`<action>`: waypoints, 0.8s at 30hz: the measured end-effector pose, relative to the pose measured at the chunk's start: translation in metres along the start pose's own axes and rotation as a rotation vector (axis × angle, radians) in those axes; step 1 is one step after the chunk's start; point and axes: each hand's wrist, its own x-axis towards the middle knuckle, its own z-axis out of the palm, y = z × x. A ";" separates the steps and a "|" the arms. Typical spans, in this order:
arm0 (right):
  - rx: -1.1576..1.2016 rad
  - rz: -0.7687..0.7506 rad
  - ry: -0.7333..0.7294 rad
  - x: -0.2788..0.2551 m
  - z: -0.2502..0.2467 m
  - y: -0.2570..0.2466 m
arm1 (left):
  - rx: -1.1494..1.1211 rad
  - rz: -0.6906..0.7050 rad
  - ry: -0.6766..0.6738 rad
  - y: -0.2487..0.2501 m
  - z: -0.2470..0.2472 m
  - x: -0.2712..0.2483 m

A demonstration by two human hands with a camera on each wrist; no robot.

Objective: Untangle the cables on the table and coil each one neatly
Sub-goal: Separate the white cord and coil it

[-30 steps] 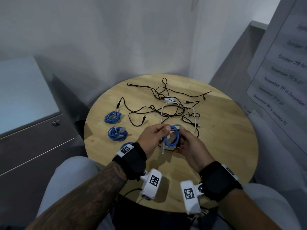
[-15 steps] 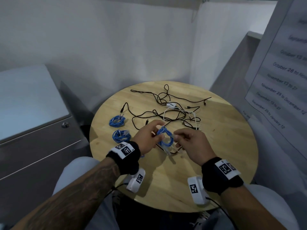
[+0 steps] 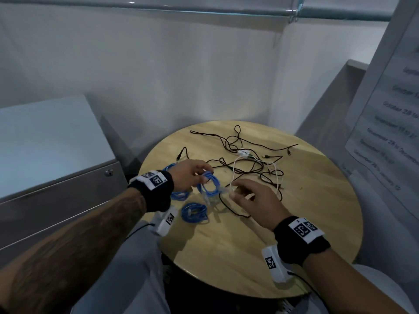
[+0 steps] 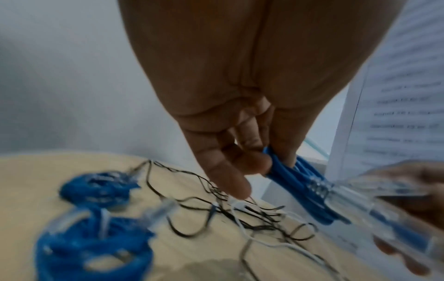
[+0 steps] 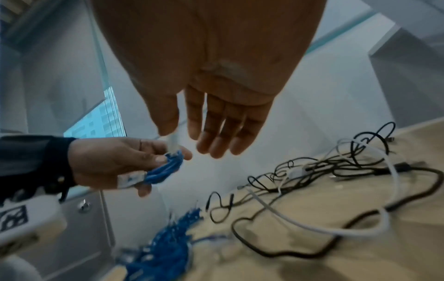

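The left hand [image 3: 189,175] pinches the blue coil [image 3: 209,185] above the worktop's [image 3: 306,211] left edge; the right hand [image 3: 256,200] hangs relaxed, holding nothing.

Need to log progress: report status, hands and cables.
Left hand grips blue coil. Right hand open, empty. Two blue coils on table; black and white tangle untouched.
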 end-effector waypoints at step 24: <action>-0.063 0.285 -0.102 0.008 -0.028 0.065 | 0.556 -0.256 0.201 -0.024 -0.035 -0.005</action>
